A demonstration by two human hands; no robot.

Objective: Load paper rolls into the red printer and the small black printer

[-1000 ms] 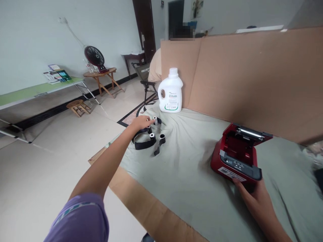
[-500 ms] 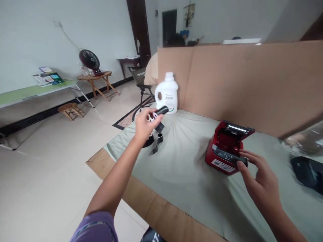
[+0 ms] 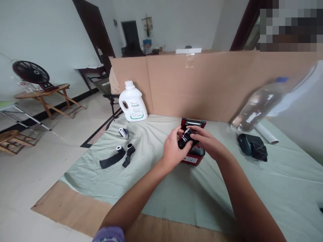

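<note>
In front of the cardboard stands a small red receipt printer (image 3: 191, 160) with its lid (image 3: 193, 123) raised. My left hand (image 3: 174, 148) grips a shiny black paper roll (image 3: 185, 139) just above the printer. The fingers of my right hand (image 3: 210, 144) close on the same roll from the other side. Both hands cover much of the printer's inside. Off to the left lie a white-ended roll (image 3: 123, 132), a roll with a long black strip unwound (image 3: 113, 159) and another partly unrolled black roll (image 3: 129, 155).
A white detergent jug (image 3: 135, 106) stands at the back left, before a cardboard panel (image 3: 196, 84). On the right are a large clear plastic bottle (image 3: 259, 104), a dark device (image 3: 252, 148) and a white tube (image 3: 268, 133). The cloth's front edge meets bare wood (image 3: 83, 208).
My view has swung right. My left hand has carried the black roll from the left over to the printer, and my right hand has left the printer's front and joined it on the roll.
</note>
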